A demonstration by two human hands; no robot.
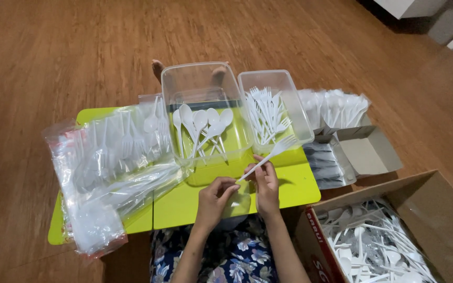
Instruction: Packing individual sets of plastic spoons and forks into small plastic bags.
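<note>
On wooden floor (53, 52), green table (184, 202) (low, cluttered).

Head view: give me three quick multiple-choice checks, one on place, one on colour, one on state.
1. Where do the loose spoons lie?
A. the left clear tub
B. the cardboard box
C. the floor

2. What colour is the low table?
A. red
B. lime green
C. black

3. What does the right hand hold?
A. nothing
B. a spoon
C. a white fork

Answers: 1 A, the spoon bowls show through the tub's wall. 2 B, its bare top is lime green. 3 C, its fingers pinch the handle, the left hand touching the end.
</note>
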